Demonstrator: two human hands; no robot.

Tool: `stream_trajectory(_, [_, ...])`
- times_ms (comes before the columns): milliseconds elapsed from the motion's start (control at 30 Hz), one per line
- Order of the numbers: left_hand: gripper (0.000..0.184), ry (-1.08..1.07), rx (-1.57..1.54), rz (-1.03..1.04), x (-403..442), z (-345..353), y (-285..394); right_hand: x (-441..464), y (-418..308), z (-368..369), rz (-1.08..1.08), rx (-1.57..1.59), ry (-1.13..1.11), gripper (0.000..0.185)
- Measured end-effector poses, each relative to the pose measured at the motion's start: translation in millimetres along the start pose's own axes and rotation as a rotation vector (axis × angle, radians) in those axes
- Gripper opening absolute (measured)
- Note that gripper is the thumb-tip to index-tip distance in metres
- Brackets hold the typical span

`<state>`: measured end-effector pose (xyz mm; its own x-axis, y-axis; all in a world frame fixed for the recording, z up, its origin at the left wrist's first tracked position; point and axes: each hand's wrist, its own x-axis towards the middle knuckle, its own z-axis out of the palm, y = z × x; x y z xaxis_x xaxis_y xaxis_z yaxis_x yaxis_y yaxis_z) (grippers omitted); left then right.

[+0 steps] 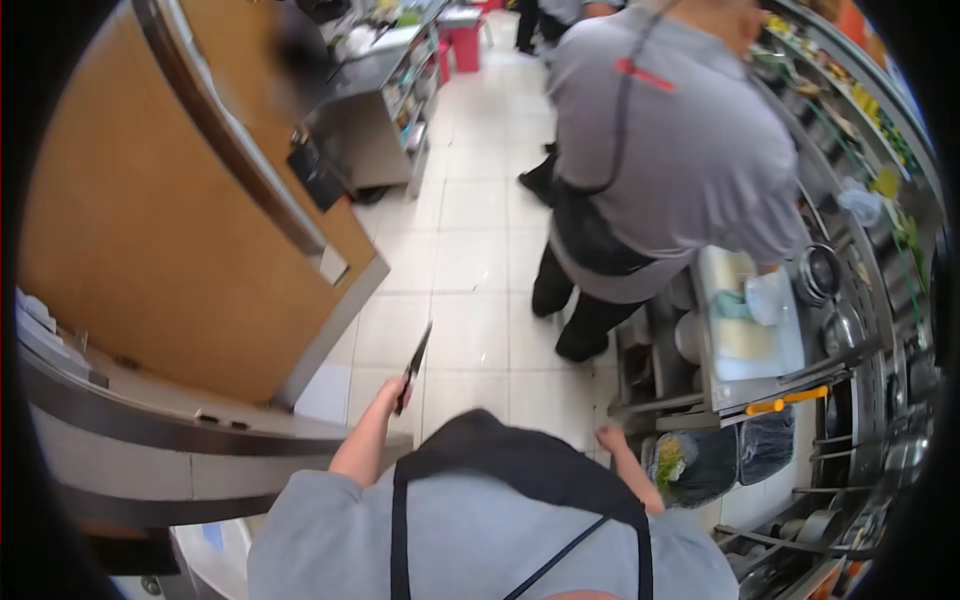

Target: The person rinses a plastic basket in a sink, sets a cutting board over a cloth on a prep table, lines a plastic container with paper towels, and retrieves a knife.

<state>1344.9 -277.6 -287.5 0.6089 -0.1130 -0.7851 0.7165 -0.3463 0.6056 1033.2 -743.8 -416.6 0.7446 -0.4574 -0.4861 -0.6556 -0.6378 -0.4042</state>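
My left hand (393,392) is closed round the dark handle of a kitchen knife (418,352). The blade points forward, over the tiled floor. At my right side hangs my right hand (609,437), its fingers curled in and nothing visible in them. Closest to that hand is a bin with a dark liner (703,470), which has green and yellow scraps (673,458) in it. My black apron (500,462) lies between the two hands.
Ahead on the right, a co-worker (670,150) in a grey shirt stands at a counter with a white cutting board (755,345). Orange-handled tools (790,400) hang at its edge. A wooden door (170,230) is on my left; a steel counter (365,110) stands beyond it.
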Motion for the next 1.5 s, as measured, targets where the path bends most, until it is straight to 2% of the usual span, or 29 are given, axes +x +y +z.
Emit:
stream_trajectory(33, [0.042, -0.092, -0.243, 0.032, -18.2, -7.4, 12.4, 10.9, -40.1, -9.1, -0.093, -0.004, -0.024, 0.035])
stream_trajectory(67, [0.042, -0.175, -0.410, 0.011, -35.0, -13.3, 31.5, 16.5, -86.1, -16.4, -0.106, 0.038, 0.017, 0.033])
stream_trajectory(100, [0.040, -0.231, -0.568, 0.002, -49.9, -19.2, 47.9, 29.2, -125.3, -24.7, -0.223, 0.132, -0.055, 0.028])
stream_trajectory(133, [0.038, -0.324, -0.636, 0.021, -59.6, -26.2, 61.2, 38.5, -167.5, -27.5, -0.310, 0.165, -0.022, 0.026])
stream_trajectory(200, [0.039, -0.463, -0.803, 0.035, -75.4, -36.2, 91.5, 33.5, -272.6, -65.7, -0.394, 0.266, -0.103, 0.028])
stream_trajectory(267, [0.039, -0.529, -0.812, 0.098, -80.4, -44.4, 112.8, 40.4, -345.5, -80.2, -0.478, 0.408, -0.165, 0.027])
stream_trajectory(333, [0.040, -0.605, -0.818, 0.157, -75.9, -50.0, 132.4, 45.1, -406.5, -103.4, -0.567, 0.419, -0.207, 0.025])
stream_trajectory(467, [0.040, -0.691, -0.861, 0.250, -55.7, -56.1, 169.9, 67.2, -495.1, -139.9, -0.695, 0.462, -0.192, 0.024])
stream_trajectory(533, [0.041, -0.623, -0.793, 0.279, -48.2, -58.3, 195.2, 85.9, -529.0, -146.6, -0.894, 0.529, -0.169, 0.026])
stream_trajectory(567, [0.041, -0.618, -0.788, 0.293, -46.8, -59.5, 211.9, 93.7, -548.8, -147.5, -0.907, 0.532, -0.165, 0.026])
stream_trajectory(633, [0.036, -0.433, -0.651, 0.307, -31.4, -59.0, 254.1, 121.6, -592.8, -152.6, -0.919, 0.516, -0.270, 0.032])
stream_trajectory(667, [0.036, -0.439, -0.638, 0.321, -21.7, -57.9, 264.2, 134.7, -605.7, -151.3, -0.898, 0.453, -0.319, 0.038])
stream_trajectory(767, [0.023, -0.193, -0.446, 0.358, 10.1, -59.2, 282.2, 178.1, -639.2, -131.8, -0.761, 0.278, -0.485, 0.053])
stream_trajectory(800, [0.019, -0.141, -0.402, 0.372, 19.3, -58.6, 284.5, 190.1, -647.2, -123.6, -0.717, 0.321, -0.550, 0.063])
stream_trajectory(900, [0.015, 0.022, -0.095, 0.412, 58.6, -64.7, 285.0, 222.2, -668.6, -101.1, -0.626, 0.476, -0.784, 0.071])
stream_trajectory(1000, [0.020, 0.131, 0.147, 0.462, 98.6, -78.6, 297.2, 251.7, -691.8, -94.0, -0.546, 0.358, -0.831, 0.064])
stream_trajectory(1033, [0.025, 0.219, 0.373, 0.512, 113.7, -85.1, 305.1, 267.1, -699.0, -88.1, -0.512, 0.395, -0.835, 0.061])
stream_trajectory(1067, [0.025, 0.198, 0.384, 0.514, 123.4, -91.4, 311.2, 279.4, -705.7, -82.4, -0.475, 0.432, -0.841, 0.059])
stream_trajectory(1133, [0.027, 0.315, 0.687, 0.681, 145.6, -101.8, 348.7, 304.4, -723.8, -87.8, -0.360, 0.524, -0.891, 0.053])
stream_trajectory(1200, [0.031, 0.245, 0.702, 0.716, 176.9, -116.1, 375.7, 336.4, -738.8, -83.8, -0.241, 0.636, -0.909, 0.042])
stream_trajectory(1333, [0.032, 0.149, 0.873, 0.665, 228.8, -131.6, 440.4, 387.4, -747.8, -111.7, -0.236, 0.743, -0.692, 0.032])
stream_trajectory(1433, [0.034, 0.003, 0.842, 0.513, 297.4, -133.4, 465.8, 435.9, -718.0, -129.8, -0.241, 0.802, -0.421, 0.027])
stream_trajectory(1500, [0.036, -0.022, 0.910, 0.456, 354.6, -131.1, 471.9, 459.0, -687.9, -149.4, -0.270, 0.807, -0.220, 0.025])
